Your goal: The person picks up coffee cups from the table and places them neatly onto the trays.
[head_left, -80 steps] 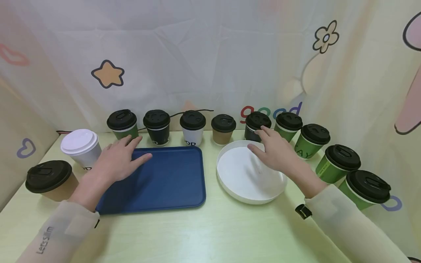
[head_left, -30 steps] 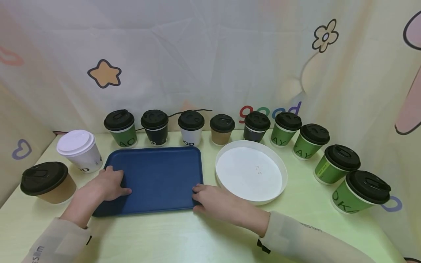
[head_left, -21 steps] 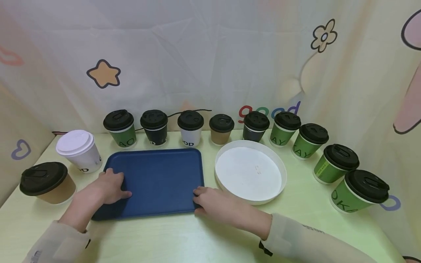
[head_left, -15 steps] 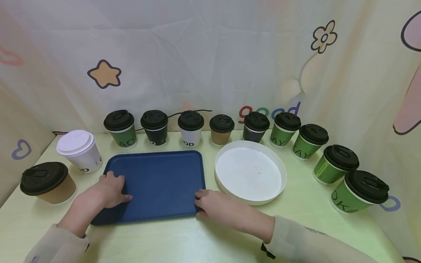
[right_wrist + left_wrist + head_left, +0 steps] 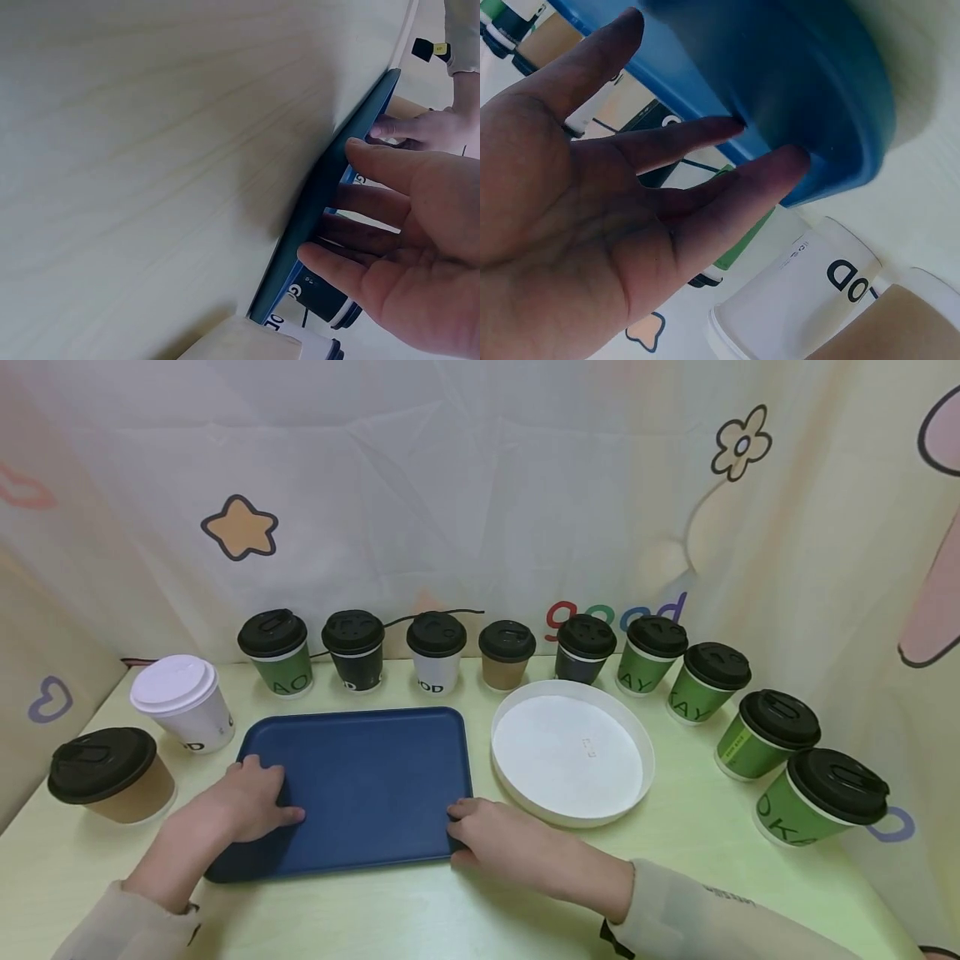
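Tray [image 5: 371,777] lies crosswise, its long axis running left to right.

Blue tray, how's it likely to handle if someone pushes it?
The blue tray looks stiff, since its long edges run straight. It's wide and low, so it would probably slide rather than tip. Its smooth surface may feel slippery.

I'm remotely viewing a curtained tabletop booth, cartoon-print curtain [image 5: 480,485] behind and beside the table [image 5: 360,910], lidded coffee cups [image 5: 437,647] along its back edge
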